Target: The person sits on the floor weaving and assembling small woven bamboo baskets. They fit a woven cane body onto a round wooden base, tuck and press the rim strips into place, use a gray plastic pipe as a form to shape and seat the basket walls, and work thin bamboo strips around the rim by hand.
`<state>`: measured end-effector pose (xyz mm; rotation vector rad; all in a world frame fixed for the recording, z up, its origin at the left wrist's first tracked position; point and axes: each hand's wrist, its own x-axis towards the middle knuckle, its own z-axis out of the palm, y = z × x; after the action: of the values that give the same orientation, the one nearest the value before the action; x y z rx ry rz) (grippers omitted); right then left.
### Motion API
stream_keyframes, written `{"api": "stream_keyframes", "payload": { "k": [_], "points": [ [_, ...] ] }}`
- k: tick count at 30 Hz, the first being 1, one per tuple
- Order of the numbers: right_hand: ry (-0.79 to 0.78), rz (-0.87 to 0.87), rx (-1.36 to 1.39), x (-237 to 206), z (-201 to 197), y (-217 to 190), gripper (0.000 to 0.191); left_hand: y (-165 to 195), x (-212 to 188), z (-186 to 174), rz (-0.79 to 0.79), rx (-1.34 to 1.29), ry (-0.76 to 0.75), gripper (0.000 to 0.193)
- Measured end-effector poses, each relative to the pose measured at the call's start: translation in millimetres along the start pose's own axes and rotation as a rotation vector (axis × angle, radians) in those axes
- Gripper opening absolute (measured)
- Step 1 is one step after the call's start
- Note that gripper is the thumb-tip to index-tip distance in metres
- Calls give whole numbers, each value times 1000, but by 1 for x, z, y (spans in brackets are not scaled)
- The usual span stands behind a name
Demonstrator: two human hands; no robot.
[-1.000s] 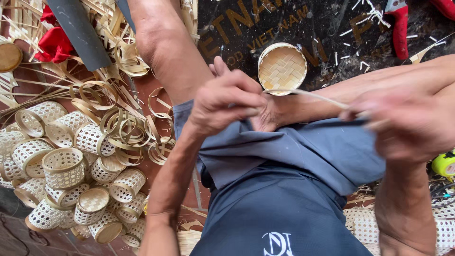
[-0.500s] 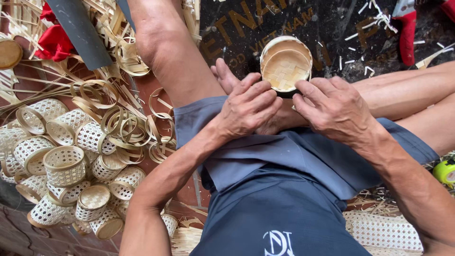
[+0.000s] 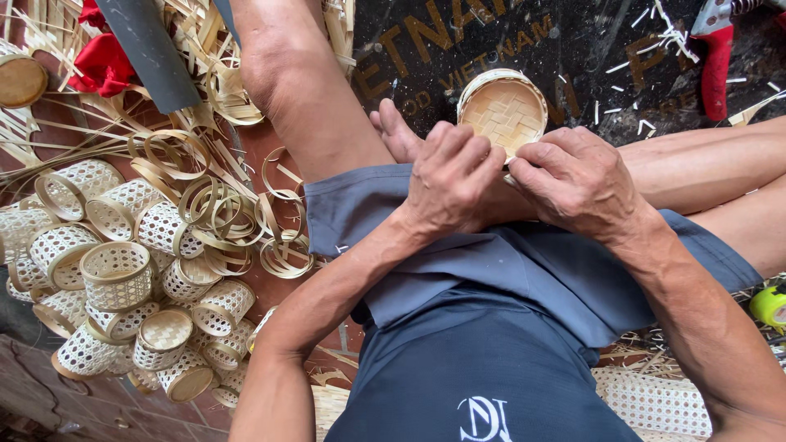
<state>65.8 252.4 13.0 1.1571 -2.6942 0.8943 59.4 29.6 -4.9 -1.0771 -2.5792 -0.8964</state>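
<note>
A small round woven bamboo basket [image 3: 503, 109] rests above my lap, its plaited base turned up toward me. My left hand [image 3: 449, 182] grips its near rim with curled fingers. My right hand [image 3: 575, 182] pinches the same rim from the right side, fingertips meeting the left hand's. Both hands sit over my crossed legs in grey shorts. The part of the basket under my fingers is hidden.
A heap of finished small woven baskets [image 3: 115, 278] lies at the left, with loose bamboo hoops [image 3: 214, 214] and strips beside it. Red-handled pruning shears [image 3: 718, 49] lie at the top right on a dark mat. A woven cane sheet [image 3: 655, 401] lies at the lower right.
A second ago my right hand was out to the right pulling a thin strip; it has come back to the basket. The basket has tilted, and both hands now hold its rim.
</note>
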Motion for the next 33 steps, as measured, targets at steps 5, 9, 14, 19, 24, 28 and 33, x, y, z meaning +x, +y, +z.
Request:
{"api": "stream_keyframes", "payload": {
  "k": [5, 9, 14, 19, 24, 28, 33],
  "points": [
    [-18, 18, -29, -2, 3, 4, 23, -10, 3, 3, -46, -63, -73, 17],
    [60, 101, -53, 4, 11, -2, 22, -17, 4, -1, -14, -154, -87, 19],
    [249, 316, -88, 22, 31, -27, 16, -25, 5, -5, 88, -172, -87, 23],
    [204, 315, -99, 17, 31, -29, 23, -33, -3, -2, 103, -143, -141, 26],
    [5, 140, -2, 7, 15, -8, 24, -39, -4, 10, 51, -359, -160, 34],
    [-84, -9, 13, 11, 8, 3, 29, -50, -5, 6, 87, -404, -209, 31],
    [-160, -51, -14, 15, 3, 8, 25, -59, -8, -12, 247, -303, -217, 33]
  ]
}}
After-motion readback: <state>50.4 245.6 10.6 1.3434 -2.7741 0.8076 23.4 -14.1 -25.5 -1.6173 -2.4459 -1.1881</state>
